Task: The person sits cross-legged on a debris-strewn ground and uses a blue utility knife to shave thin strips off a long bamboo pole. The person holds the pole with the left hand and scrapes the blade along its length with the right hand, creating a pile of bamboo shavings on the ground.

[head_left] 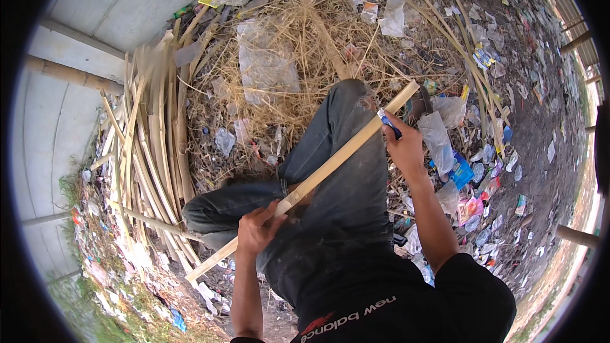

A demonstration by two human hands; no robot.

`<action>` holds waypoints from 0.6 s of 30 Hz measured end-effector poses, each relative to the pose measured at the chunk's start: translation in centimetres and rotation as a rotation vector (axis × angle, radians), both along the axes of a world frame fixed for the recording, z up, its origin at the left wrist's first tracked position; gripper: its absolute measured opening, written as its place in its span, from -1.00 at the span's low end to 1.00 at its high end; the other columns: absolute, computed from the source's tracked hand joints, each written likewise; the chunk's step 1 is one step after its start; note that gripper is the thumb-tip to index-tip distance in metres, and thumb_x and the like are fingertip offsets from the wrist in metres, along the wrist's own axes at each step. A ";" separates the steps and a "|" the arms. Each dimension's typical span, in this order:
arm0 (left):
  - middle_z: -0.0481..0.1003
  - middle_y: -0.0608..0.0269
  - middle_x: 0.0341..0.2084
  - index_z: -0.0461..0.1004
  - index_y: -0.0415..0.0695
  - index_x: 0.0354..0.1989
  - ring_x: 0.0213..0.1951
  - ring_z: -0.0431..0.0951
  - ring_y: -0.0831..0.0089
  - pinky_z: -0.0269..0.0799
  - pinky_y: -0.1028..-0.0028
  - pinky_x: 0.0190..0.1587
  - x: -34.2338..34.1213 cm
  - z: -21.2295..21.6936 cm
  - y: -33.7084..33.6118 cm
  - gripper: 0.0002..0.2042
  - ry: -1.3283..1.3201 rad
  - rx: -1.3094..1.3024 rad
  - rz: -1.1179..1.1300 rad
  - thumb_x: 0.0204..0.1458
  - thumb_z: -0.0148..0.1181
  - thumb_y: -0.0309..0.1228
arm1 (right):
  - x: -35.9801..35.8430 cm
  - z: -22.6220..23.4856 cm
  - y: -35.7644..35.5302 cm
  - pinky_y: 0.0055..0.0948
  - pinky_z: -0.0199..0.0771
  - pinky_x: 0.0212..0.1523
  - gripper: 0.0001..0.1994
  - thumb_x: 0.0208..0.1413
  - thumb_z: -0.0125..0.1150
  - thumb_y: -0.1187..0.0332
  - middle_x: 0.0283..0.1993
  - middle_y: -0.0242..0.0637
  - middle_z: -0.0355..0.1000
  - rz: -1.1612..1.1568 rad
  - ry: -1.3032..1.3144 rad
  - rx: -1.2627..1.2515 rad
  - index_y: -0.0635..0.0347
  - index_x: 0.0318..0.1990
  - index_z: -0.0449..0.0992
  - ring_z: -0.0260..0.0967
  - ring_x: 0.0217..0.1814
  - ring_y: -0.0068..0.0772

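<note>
Littered ground beside grey walling lies beneath the bamboo strip.

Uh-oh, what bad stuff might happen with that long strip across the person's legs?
The blue tool in the right hand looks like a cutter; if it slipped off the strip, it might nick a finger or the jeans underneath. The left hand grips the strip bare, so a splinter seems possible.
</note>
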State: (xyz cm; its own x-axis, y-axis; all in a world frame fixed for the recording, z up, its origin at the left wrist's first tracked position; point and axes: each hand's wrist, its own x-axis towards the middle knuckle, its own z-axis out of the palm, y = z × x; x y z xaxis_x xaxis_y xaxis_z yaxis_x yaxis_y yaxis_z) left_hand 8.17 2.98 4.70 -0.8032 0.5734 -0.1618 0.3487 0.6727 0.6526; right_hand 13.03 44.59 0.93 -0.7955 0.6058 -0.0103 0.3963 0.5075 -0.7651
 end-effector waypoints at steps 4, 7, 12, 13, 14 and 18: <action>0.55 0.07 -0.53 0.65 -0.21 0.12 -0.56 0.58 0.24 0.47 0.31 -0.45 0.0 0.0 0.5 -0.56 0.041 -0.009 -0.008 0.04 0.55 -0.40 | 0.0 -0.5 0.4 -0.27 0.60 -0.22 -0.64 0.28 0.33 0.40 -0.07 0.09 0.66 0.022 0.061 -0.024 0.12 0.22 0.63 0.69 -0.19 -0.03; 0.56 0.07 -0.52 0.66 -0.22 0.11 -0.56 0.59 0.22 0.49 0.30 -0.45 0.4 -0.3 0.5 -0.57 0.027 -0.012 -0.002 0.05 0.55 -0.39 | 0.4 -2.1 0.9 -0.29 0.60 -0.20 -0.63 0.27 0.35 0.40 -0.06 0.09 0.66 0.080 0.196 -0.001 0.12 0.22 0.63 0.69 -0.21 -0.06; 0.62 0.02 -0.46 0.66 -0.22 0.10 -0.50 0.66 0.17 0.55 0.28 -0.41 0.7 -0.7 1.4 -0.58 0.007 0.017 0.013 0.06 0.54 -0.36 | 0.6 -2.1 -0.7 -0.29 0.60 -0.18 -0.63 0.25 0.35 0.45 -0.09 0.06 0.66 0.244 0.190 -0.145 0.13 0.21 0.63 0.66 -0.26 -0.04; 0.63 0.01 -0.44 0.66 -0.21 0.10 -0.48 0.68 0.15 0.56 0.26 -0.39 1.0 -1.1 2.1 -0.58 0.022 0.014 0.020 0.06 0.54 -0.35 | 0.4 0.6 -2.7 -0.29 0.60 -0.18 -0.63 0.25 0.34 0.45 -0.10 0.06 0.66 0.291 0.064 -0.136 0.12 0.21 0.63 0.66 -0.27 -0.03; 0.64 -0.01 -0.42 0.66 -0.21 0.10 -0.46 0.69 0.13 0.58 0.25 -0.38 1.0 -1.3 3.0 -0.57 0.038 0.011 0.019 0.06 0.53 -0.34 | 0.5 2.1 -3.9 -0.28 0.60 -0.19 -0.63 0.25 0.33 0.46 -0.11 0.06 0.66 0.330 -0.059 -0.125 0.12 0.21 0.63 0.65 -0.29 -0.02; 0.67 -0.04 -0.37 0.67 -0.17 0.09 -0.40 0.72 0.05 0.60 0.21 -0.33 -0.3 -0.3 6.2 -0.58 0.042 -0.006 -0.021 0.09 0.51 -0.27 | 1.0 1.0 -4.0 -0.44 0.62 -0.07 -0.63 0.26 0.36 0.50 -0.01 0.01 0.67 0.265 -0.060 -0.132 0.15 0.22 0.62 0.71 -0.05 -0.22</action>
State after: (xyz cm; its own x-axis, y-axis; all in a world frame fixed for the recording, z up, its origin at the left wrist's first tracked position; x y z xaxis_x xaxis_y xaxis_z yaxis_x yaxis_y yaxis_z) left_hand 7.87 9.14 4.44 -0.7973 0.5891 -0.1317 0.3898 0.6690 0.6328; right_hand 14.04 40.62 1.96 -0.9214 0.3672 -0.1270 0.3097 0.4968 -0.8107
